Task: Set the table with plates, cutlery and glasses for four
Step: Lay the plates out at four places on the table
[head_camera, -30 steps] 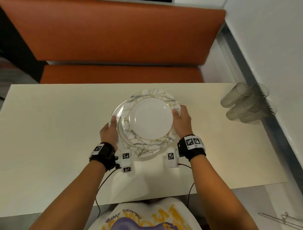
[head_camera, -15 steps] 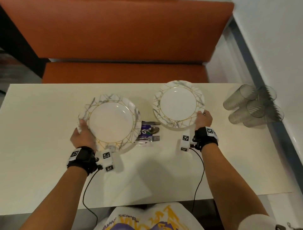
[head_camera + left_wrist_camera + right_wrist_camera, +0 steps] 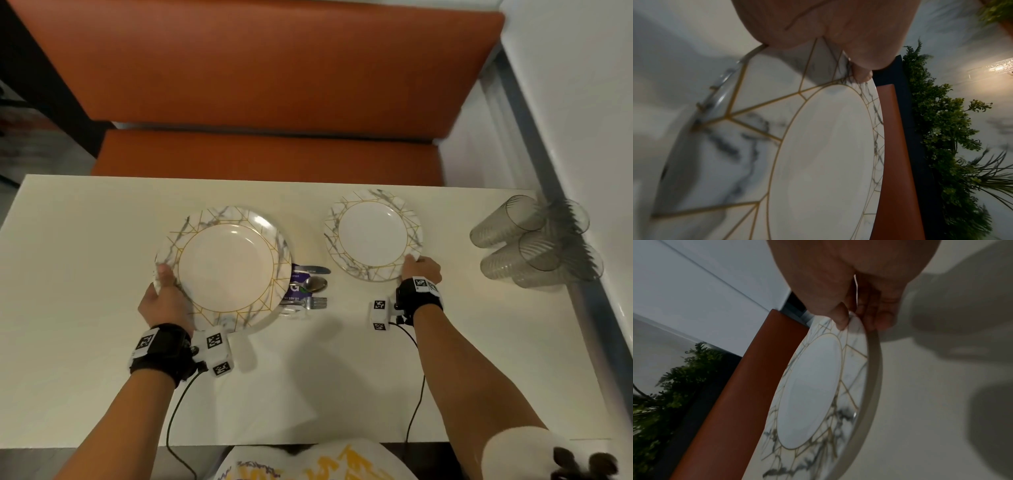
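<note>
My left hand [image 3: 163, 284] grips the near-left rim of a large marble-patterned plate with gold lines [image 3: 226, 267], thumb on top, just above the table. In the left wrist view the thumb [image 3: 859, 48] presses on that plate [image 3: 818, 162], and a second rim shows under it. My right hand [image 3: 416, 265] pinches the near-right rim of a smaller matching plate [image 3: 373, 234]; in the right wrist view the right hand [image 3: 855, 316] holds this plate [image 3: 812, 386] tilted over the table. Between the plates a knife, spoon and fork [image 3: 310, 286] lie on a purple packet, partly hidden by the large plate.
Several clear ribbed glasses [image 3: 534, 243] are bunched at the right end of the cream table [image 3: 85, 240], against the white wall. An orange bench [image 3: 267, 85] runs along the table's far side. The near table edge is close to my body.
One stack held in the middle has been split: my left hand carried the large plate left, my right hand carried the small plate right and farther back, uncovering the cutlery.
</note>
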Demonstrator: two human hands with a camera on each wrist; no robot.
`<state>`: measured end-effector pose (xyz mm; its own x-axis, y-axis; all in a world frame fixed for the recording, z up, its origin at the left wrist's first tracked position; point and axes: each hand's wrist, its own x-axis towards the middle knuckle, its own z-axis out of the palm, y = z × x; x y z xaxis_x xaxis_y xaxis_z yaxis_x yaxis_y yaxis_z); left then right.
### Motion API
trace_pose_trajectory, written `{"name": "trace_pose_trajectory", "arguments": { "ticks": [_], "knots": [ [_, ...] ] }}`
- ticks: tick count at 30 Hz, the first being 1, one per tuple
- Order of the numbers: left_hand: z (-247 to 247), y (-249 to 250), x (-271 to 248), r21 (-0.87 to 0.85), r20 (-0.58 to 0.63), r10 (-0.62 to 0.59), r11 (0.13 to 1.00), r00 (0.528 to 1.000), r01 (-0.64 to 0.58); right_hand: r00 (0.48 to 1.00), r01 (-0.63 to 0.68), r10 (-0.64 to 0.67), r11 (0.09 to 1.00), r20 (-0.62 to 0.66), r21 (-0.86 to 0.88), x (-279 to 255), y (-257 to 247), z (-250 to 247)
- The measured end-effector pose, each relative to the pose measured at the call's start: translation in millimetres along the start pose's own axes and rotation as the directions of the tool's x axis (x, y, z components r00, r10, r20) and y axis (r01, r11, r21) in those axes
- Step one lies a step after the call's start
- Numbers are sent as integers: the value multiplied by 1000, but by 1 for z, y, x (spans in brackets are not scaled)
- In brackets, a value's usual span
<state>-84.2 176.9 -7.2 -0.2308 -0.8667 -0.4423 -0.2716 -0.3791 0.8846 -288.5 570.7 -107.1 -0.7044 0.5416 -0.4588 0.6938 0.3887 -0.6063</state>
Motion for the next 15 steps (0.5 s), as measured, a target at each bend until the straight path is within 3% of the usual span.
{"name": "trace_pose_trajectory", "arguments": {
  "ticks": [15],
  "knots": [
    [15,-5,-19,3,94,45,999,995,-45,1000,-8,8,1000,2,-3,17,-10,6]
  ]
}}
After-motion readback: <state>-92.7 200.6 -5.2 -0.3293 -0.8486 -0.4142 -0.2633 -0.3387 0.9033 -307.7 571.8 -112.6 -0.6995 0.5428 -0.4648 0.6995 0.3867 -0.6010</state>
